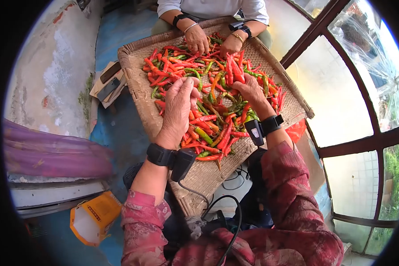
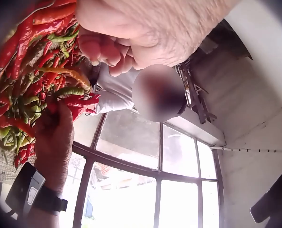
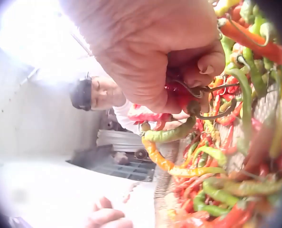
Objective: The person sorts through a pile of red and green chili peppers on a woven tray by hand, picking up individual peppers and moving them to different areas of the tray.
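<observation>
Red, green and orange chili peppers (image 1: 204, 128) lie heaped on a woven tray (image 1: 142, 95). The right hand (image 1: 252, 93) grips several red peppers (image 1: 235, 71) over the tray's right part; in the right wrist view the fingers of this hand (image 3: 155, 52) curl round red peppers, their stems sticking out. Left of it, the left hand (image 1: 178, 108) is raised above the heap with its fingers bent and thumb against them; nothing shows in its grasp. In the left wrist view that hand's (image 2: 136, 33) curled fingertips look bare.
Across the tray another person's two hands (image 1: 197, 41) reach into the peppers. An orange-yellow container (image 1: 95, 217) stands on the floor at lower left. Framed windows (image 1: 341, 88) line the right side, and a black cable (image 1: 239, 213) hangs below the tray's near edge.
</observation>
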`<state>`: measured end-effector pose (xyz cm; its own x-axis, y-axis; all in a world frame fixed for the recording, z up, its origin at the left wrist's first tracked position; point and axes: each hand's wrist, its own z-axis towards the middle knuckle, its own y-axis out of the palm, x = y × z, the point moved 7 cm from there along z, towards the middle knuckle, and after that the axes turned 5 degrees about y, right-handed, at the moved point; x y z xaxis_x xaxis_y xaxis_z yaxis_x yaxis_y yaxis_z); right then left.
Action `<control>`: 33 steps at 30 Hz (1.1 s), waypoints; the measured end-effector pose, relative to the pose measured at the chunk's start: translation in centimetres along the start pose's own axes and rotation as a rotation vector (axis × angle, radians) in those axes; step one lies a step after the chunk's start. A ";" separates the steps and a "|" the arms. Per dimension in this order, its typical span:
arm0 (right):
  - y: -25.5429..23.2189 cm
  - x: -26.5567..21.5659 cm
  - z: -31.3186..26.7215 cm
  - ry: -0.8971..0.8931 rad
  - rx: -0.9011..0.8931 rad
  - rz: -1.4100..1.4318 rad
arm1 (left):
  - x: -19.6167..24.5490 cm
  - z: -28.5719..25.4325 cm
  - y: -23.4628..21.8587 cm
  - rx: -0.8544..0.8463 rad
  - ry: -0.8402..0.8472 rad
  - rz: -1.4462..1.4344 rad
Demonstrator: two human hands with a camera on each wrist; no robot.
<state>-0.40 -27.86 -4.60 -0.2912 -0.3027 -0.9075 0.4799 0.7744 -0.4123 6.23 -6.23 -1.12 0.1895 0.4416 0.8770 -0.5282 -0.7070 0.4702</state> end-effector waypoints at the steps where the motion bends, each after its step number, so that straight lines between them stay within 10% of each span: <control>1: -0.3 -0.1 -1.0 0.003 0.008 -0.005 | -0.7 0.0 0.1 -0.020 -0.041 0.043; 6: 0.6 -0.1 -4.1 0.064 -0.077 0.381 | -4.0 -0.9 2.4 -0.175 -0.250 0.280; 16: 3.9 -5.0 -9.4 -0.236 -0.146 -0.487 | -6.0 -0.1 4.5 -0.167 -0.236 -0.011; 25: 3.6 -5.1 -9.5 -0.545 -0.090 -0.167 | -6.0 0.3 3.4 -0.041 -0.245 -0.131; 29: 4.1 -2.6 -8.8 -0.065 -0.323 0.121 | -5.7 0.6 3.3 -0.124 -0.133 0.076; 33: 3.8 -1.9 -8.3 -0.299 -0.367 0.020 | -5.6 0.1 3.6 -0.131 -0.122 0.048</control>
<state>-4.90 -19.67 -3.75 -0.0082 -0.3911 -0.9203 0.1432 0.9104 -0.3882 3.29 -11.32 -4.33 0.2565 0.3330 0.9074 -0.6411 -0.6439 0.4176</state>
